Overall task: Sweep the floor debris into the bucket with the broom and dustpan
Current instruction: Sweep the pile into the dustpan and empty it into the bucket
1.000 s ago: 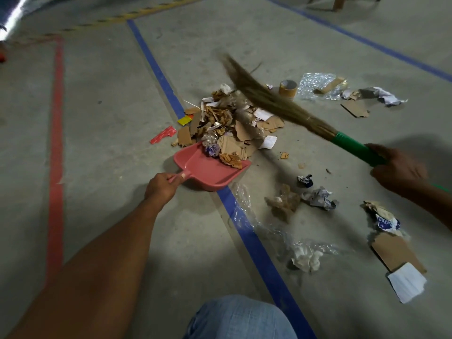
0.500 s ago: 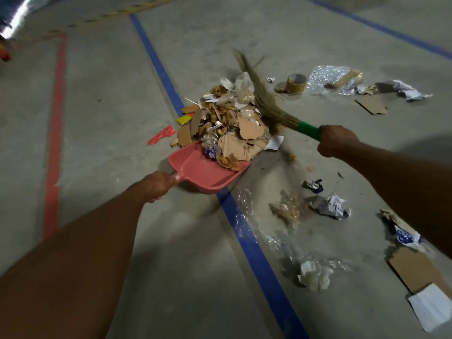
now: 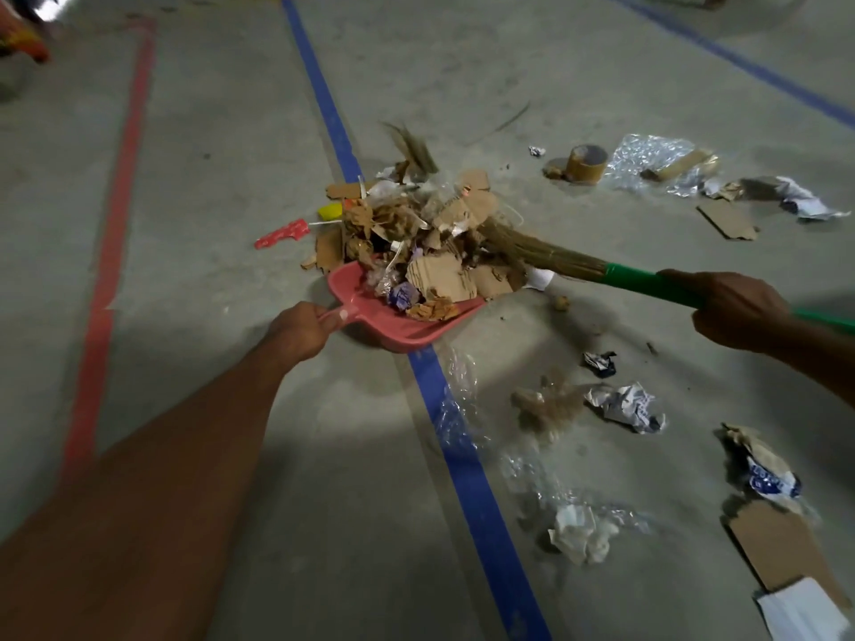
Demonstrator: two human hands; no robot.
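A pink dustpan lies on the concrete floor across a blue line, its mouth facing a heap of cardboard scraps, wrappers and plastic. My left hand grips the dustpan's handle. Some scraps lie inside the pan. My right hand grips the green handle of a straw broom. The broom's bristles lie low across the right side of the heap, their tips blurred at its far side. No bucket shows in the view.
A red plastic piece lies left of the heap. A tape roll, clear film and cardboard lie far right. Crumpled paper, plastic wrap, a tissue wad and a cardboard sheet lie near right. A red line runs along the left.
The broom has swung down and toward the dustpan, pushing the heap further into its mouth. My right hand moved back to the right. The dustpan stayed in place.
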